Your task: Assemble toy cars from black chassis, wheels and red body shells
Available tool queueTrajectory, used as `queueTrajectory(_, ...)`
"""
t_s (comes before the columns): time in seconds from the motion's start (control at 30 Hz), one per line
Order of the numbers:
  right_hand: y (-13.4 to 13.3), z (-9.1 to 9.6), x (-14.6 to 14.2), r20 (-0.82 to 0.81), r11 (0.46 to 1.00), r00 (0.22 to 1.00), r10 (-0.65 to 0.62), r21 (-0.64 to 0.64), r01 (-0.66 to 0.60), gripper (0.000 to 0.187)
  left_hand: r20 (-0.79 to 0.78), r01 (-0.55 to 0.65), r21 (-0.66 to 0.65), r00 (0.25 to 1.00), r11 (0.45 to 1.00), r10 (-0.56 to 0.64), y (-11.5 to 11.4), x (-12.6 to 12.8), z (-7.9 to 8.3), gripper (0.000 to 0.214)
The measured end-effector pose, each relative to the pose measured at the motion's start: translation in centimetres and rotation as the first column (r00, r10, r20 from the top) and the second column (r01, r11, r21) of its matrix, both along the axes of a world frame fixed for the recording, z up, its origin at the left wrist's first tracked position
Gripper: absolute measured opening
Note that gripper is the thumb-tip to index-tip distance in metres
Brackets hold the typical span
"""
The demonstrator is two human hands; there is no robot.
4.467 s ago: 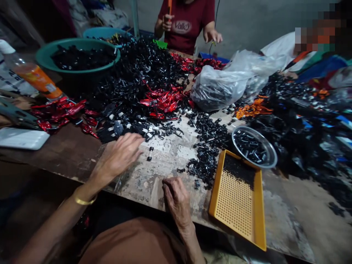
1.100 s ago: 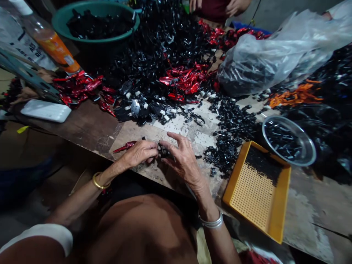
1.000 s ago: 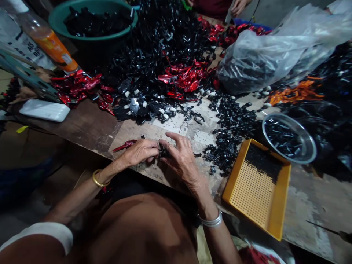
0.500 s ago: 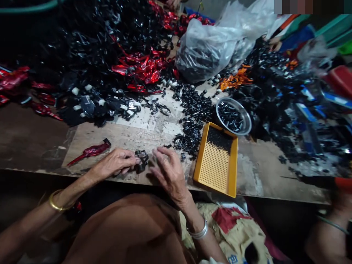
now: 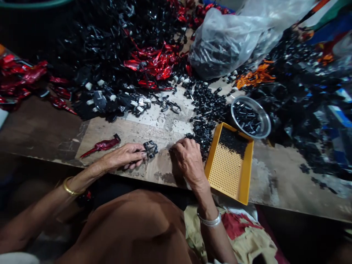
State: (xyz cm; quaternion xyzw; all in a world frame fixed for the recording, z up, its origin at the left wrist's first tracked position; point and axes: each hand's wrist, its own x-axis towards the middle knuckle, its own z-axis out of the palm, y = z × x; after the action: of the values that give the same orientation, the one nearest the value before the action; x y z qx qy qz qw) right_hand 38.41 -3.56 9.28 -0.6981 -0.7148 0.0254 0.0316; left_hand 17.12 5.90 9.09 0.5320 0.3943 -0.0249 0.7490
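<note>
Your two hands rest at the near edge of the wooden workbench [image 5: 52, 137]. Your left hand [image 5: 123, 157], with one gold bangle [image 5: 68, 186] on its wrist, reaches out with its fingers nearly straight, and the fingertips [image 5: 143, 155] touch one dark, clip-like black plastic piece [image 5: 150, 149] lying on the scarred bench top. You cannot tell whether they are pinching it or only touching it. Just left of that hand lies a single red-and-black strip [image 5: 100, 145].

Your right hand [image 5: 188, 159], with one silver bangle [image 5: 209, 221], is curled knuckles-up on the bench, and its grip is hidden, so you cannot tell if it holds anything. It sits just beside a heap of small black plastic parts [image 5: 205, 110].

Right of that heap is one yellow perforated tray [image 5: 229, 172], with black parts covering its far end. Beyond the tray is one steel bowl [image 5: 268, 123] holding black pieces. Farther back, one clear plastic bag [image 5: 222, 44] bulges with dark parts, beside a cluster of orange pieces [image 5: 255, 77]. Black pieces, some with white tips [image 5: 100, 101], and red foil-like strips [image 5: 152, 64] pile up across the far bench.
</note>
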Motion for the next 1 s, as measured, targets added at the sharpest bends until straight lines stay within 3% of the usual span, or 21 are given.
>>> queueTrajectory(0.13,0.6,0.8,-0.5,0.039,0.979,0.988,0.152,-0.145,-0.145,0.016,0.02,-0.069,-0.073,0.997,0.995,0.071,0.1,0.2,-0.2,0.029)
queueTrajectory(0.3,0.3,0.2,-0.7,-0.137,1.0,0.99,0.018,-0.01,-0.019,0.026,0.016,-0.136,-0.075,0.99,0.988,0.138,0.0,0.3,-0.4,0.025)
queueTrajectory(0.53,-2.5,-2.0,-1.2,-0.414,0.977,0.901,-0.131,0.103,0.189,0.032,0.021,-0.205,-0.069,0.978,0.976,0.207,-0.1,0.2,-0.3,0.024)
queueTrajectory(0.7,-1.5,-2.4,-2.9,-0.359,0.981,0.93,-0.082,0.135,0.138,0.037,0.007,-0.224,-0.063,0.974,0.973,0.224,-0.3,0.3,-0.2,0.022)
queueTrajectory(0.87,-0.4,-2.3,-2.8,-0.314,0.989,0.947,-0.068,0.1,0.105,0.028,0.009,-0.224,-0.053,0.974,0.973,0.225,-0.4,0.2,-0.1,0.02)
queueTrajectory(1.0,-0.8,-2.2,-1.9,-0.448,0.983,0.892,-0.062,0.129,0.133,0.023,-0.007,-0.208,-0.037,0.978,0.977,0.208,-0.3,0.4,-0.2,0.02)
